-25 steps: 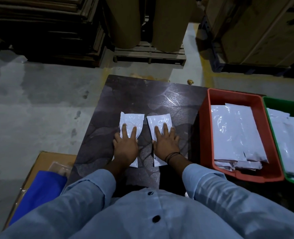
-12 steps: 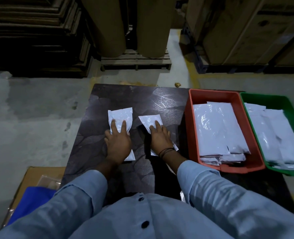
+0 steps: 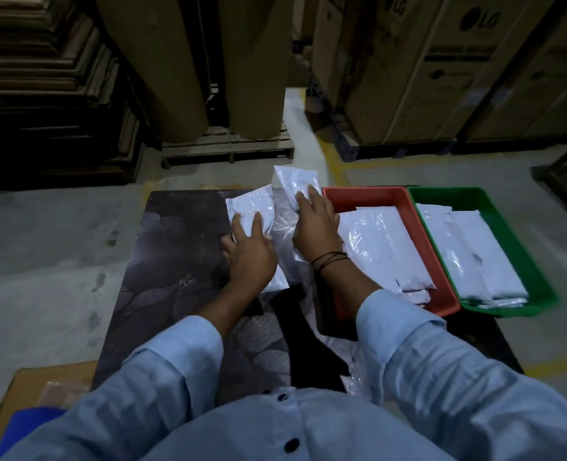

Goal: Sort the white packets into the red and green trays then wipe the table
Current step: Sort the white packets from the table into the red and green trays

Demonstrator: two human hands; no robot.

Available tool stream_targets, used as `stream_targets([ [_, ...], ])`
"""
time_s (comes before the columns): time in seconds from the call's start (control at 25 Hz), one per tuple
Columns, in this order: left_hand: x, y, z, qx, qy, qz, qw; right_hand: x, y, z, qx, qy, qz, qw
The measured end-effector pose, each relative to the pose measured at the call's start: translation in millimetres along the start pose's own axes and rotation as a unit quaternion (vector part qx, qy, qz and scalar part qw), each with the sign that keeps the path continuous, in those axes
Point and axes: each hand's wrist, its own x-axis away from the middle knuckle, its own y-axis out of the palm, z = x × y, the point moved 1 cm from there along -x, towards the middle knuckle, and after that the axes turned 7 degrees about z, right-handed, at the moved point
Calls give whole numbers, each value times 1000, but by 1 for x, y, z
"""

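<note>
On the dark table, my left hand grips one white packet, its far end tilted up. My right hand holds a second white packet, raised above the table close to the left rim of the red tray. The red tray holds a stack of white packets. Beside it on the right stands the green tray, with its own stack of white packets.
Two brown paper rolls stand on a pallet beyond the table. Large cardboard boxes fill the back right, stacked boards the back left. A cardboard box with a blue item sits on the floor at lower left.
Both hands have lifted their packets off the table and moved them right, toward the red tray. The camera has tilted up and to the right.
</note>
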Motion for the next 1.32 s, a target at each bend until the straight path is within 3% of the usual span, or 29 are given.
stream_targets([
  [0.24,11,23,68,15,51,-25,998,8,-44,72,48,37,31,998],
  [0.48,27,55,117,13,39,-56,998,41,-55,171,129,110,-51,984],
  [0.76,35,75,156,-8,28,-52,998,34,-36,209,128,-1,-112,985],
  [1.04,43,85,169,-31,14,-66,997,31,-16,231,85,-30,-159,983],
  [1.16,48,91,176,-37,16,-62,997,25,-23,232,57,-38,-142,987],
  [1.32,55,99,191,-46,0,-70,996,18,-37,242,-11,-30,-57,998],
])
